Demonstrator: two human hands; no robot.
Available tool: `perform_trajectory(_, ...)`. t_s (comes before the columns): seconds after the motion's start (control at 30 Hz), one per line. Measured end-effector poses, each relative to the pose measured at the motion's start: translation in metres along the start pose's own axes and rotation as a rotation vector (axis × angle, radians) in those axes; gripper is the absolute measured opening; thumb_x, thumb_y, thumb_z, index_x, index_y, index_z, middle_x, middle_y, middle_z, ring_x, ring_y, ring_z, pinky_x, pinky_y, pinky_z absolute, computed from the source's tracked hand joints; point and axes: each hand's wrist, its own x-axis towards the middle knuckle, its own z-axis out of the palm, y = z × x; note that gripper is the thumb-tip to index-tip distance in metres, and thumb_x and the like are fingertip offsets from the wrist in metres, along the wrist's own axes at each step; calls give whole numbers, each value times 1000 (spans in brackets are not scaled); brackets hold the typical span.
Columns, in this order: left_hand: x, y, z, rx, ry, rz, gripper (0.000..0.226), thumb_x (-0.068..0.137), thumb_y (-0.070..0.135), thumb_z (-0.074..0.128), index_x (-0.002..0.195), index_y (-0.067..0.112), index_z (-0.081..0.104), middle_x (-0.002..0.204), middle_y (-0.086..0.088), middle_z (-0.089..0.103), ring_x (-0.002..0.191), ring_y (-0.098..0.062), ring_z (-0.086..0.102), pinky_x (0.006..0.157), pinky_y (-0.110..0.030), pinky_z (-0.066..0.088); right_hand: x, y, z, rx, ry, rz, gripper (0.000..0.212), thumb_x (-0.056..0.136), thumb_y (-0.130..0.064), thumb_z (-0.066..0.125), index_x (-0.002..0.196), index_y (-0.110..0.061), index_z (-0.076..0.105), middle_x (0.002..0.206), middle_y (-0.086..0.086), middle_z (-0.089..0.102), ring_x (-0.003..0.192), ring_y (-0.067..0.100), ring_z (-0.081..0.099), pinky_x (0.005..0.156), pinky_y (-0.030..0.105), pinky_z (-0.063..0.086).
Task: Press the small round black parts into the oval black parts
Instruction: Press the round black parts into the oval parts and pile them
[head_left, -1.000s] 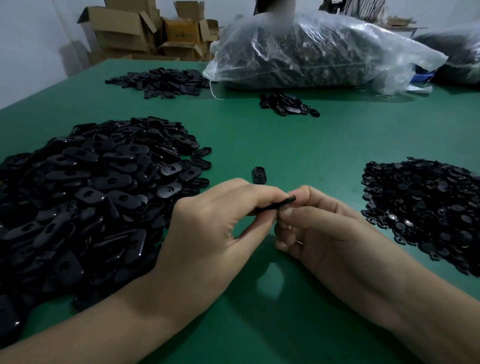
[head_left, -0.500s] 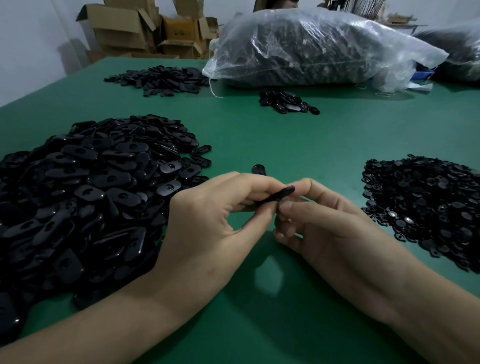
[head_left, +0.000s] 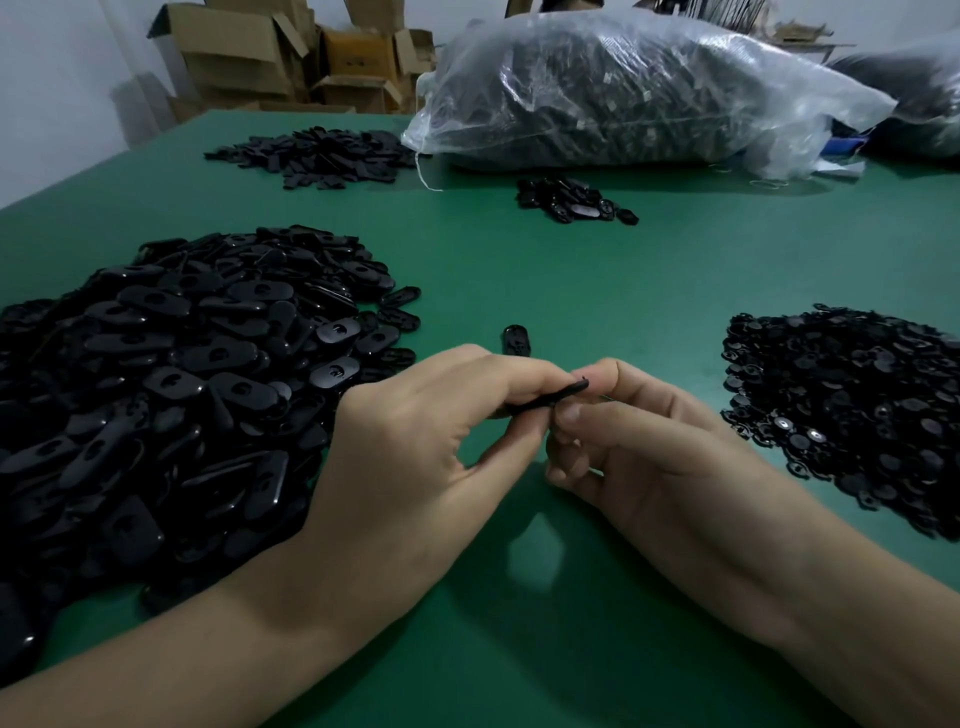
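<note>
My left hand (head_left: 415, 447) pinches a flat oval black part (head_left: 550, 399) edge-on between thumb and fingers, just above the green table. My right hand (head_left: 639, 447) meets it from the right, thumb and forefinger closed on the part's tip; whether a small round part sits under those fingers is hidden. A big heap of oval black parts (head_left: 182, 389) lies at the left. A heap of small round black parts (head_left: 852, 410) lies at the right. One loose oval part (head_left: 516, 340) lies just beyond my hands.
At the back lie a flat pile of black pieces (head_left: 317, 156), a small cluster of black parts (head_left: 571, 200) and a large clear plastic bag of parts (head_left: 639, 88). Cardboard boxes (head_left: 291, 57) stand behind the table's far left corner. Green table surface (head_left: 571, 280) stretches between the heaps.
Both hands stay joined on the oval part at the same spot. The fingers have shifted slightly around it; the piles are as before.
</note>
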Motion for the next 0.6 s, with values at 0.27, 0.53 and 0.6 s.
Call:
perform_trajectory(0.27, -1, -4, -2, 106, 5, 129, 10, 94, 6, 74, 102, 9, 80, 95, 1, 77, 83, -11, 72, 72, -28, 57, 0, 1, -2, 48, -21, 41, 13, 74, -4, 70, 82, -14, 67, 68, 5, 60, 58, 13, 56, 66, 26, 55)
perform_trajectory(0.53, -3, -6, -1, 74, -24, 83, 11, 94, 8, 75, 103, 11, 79, 94, 3, 75, 84, -9, 71, 74, -27, 56, 2, -1, -8, 54, -70, 84, 14, 75, -3, 72, 80, -15, 69, 72, 6, 64, 59, 14, 57, 68, 27, 56)
perform_trajectory(0.6, -3, -6, 0, 33, -26, 31, 12, 92, 7, 76, 102, 13, 79, 92, 5, 75, 85, -5, 71, 77, -24, 56, 2, -2, -10, 46, -73, 75, 15, 75, -2, 71, 82, -15, 67, 74, 8, 63, 61, 16, 57, 68, 28, 56)
